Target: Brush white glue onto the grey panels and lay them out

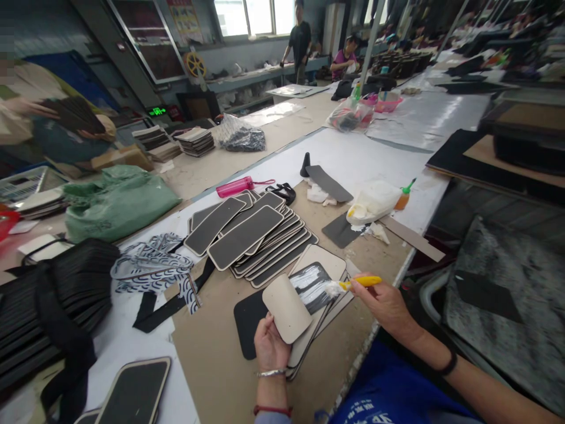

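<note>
My right hand [380, 303] is closed round a brush with a yellow handle [362, 282]. White paste coats its tip, which touches a dark panel [309, 282] streaked with the same white. That panel lies on a beige rounded piece [339, 263] atop a small stack. In my left hand [271, 346], fingers hold the lower edge of a curled beige piece [286, 309], bent up beside the streaked panel. Under it, partly hidden, lies a black rounded piece [245, 324]. Just beyond is a spread pile of dark panels with beige borders [245, 238].
A white bag of paste [375, 200] lies at the right, near a green-nozzled bottle [404, 197]. A pink bottle [233, 186] is behind the pile. Patterned fabric [152, 265] and a green bag [119, 200] lie left. At far left a co-worker holds dark pieces [75, 115].
</note>
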The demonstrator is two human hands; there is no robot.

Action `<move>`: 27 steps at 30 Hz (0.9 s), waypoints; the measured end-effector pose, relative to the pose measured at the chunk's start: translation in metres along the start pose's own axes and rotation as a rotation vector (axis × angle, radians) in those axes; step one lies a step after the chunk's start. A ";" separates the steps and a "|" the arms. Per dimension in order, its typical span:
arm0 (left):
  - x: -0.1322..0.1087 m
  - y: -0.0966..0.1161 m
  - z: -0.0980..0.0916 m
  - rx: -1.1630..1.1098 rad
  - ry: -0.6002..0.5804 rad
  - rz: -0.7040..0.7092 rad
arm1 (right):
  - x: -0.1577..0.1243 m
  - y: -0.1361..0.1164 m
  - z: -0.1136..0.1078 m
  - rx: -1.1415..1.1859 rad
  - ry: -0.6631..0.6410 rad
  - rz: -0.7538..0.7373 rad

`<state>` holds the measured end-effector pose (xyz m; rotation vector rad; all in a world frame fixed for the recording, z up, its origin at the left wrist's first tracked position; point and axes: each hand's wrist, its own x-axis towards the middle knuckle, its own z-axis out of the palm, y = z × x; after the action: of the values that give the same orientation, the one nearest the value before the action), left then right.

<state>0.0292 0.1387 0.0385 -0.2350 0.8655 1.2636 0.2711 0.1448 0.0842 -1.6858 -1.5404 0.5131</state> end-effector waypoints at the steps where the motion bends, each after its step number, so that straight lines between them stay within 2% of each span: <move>1: 0.000 0.000 0.000 0.001 -0.010 -0.002 | 0.007 -0.001 0.003 -0.005 0.011 -0.025; 5: 0.002 -0.001 -0.002 0.031 -0.031 0.013 | 0.033 0.000 0.017 0.002 0.045 -0.209; 8: 0.003 -0.002 -0.004 0.058 -0.031 0.025 | 0.033 0.002 0.023 0.042 -0.027 -0.327; 11: 0.003 -0.002 -0.002 0.060 -0.034 0.035 | 0.024 0.001 0.019 0.046 -0.087 -0.344; 14: 0.001 -0.002 0.000 0.037 -0.017 0.029 | 0.024 -0.001 0.015 0.041 -0.056 -0.338; 18: 0.000 -0.001 0.001 0.034 -0.016 0.025 | 0.030 -0.008 0.022 0.072 -0.043 -0.362; 21: 0.000 -0.001 0.000 0.058 -0.021 0.025 | 0.020 -0.016 0.031 0.127 -0.109 -0.287; 24: 0.000 -0.001 -0.002 0.068 -0.013 0.034 | 0.004 -0.021 0.039 0.222 -0.172 -0.093; 27: 0.001 -0.001 -0.003 0.068 0.011 0.041 | -0.004 -0.016 0.040 0.260 -0.216 0.047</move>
<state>0.0288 0.1367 0.0355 -0.1708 0.9251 1.2700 0.2302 0.1510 0.0711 -1.5072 -1.5111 0.9047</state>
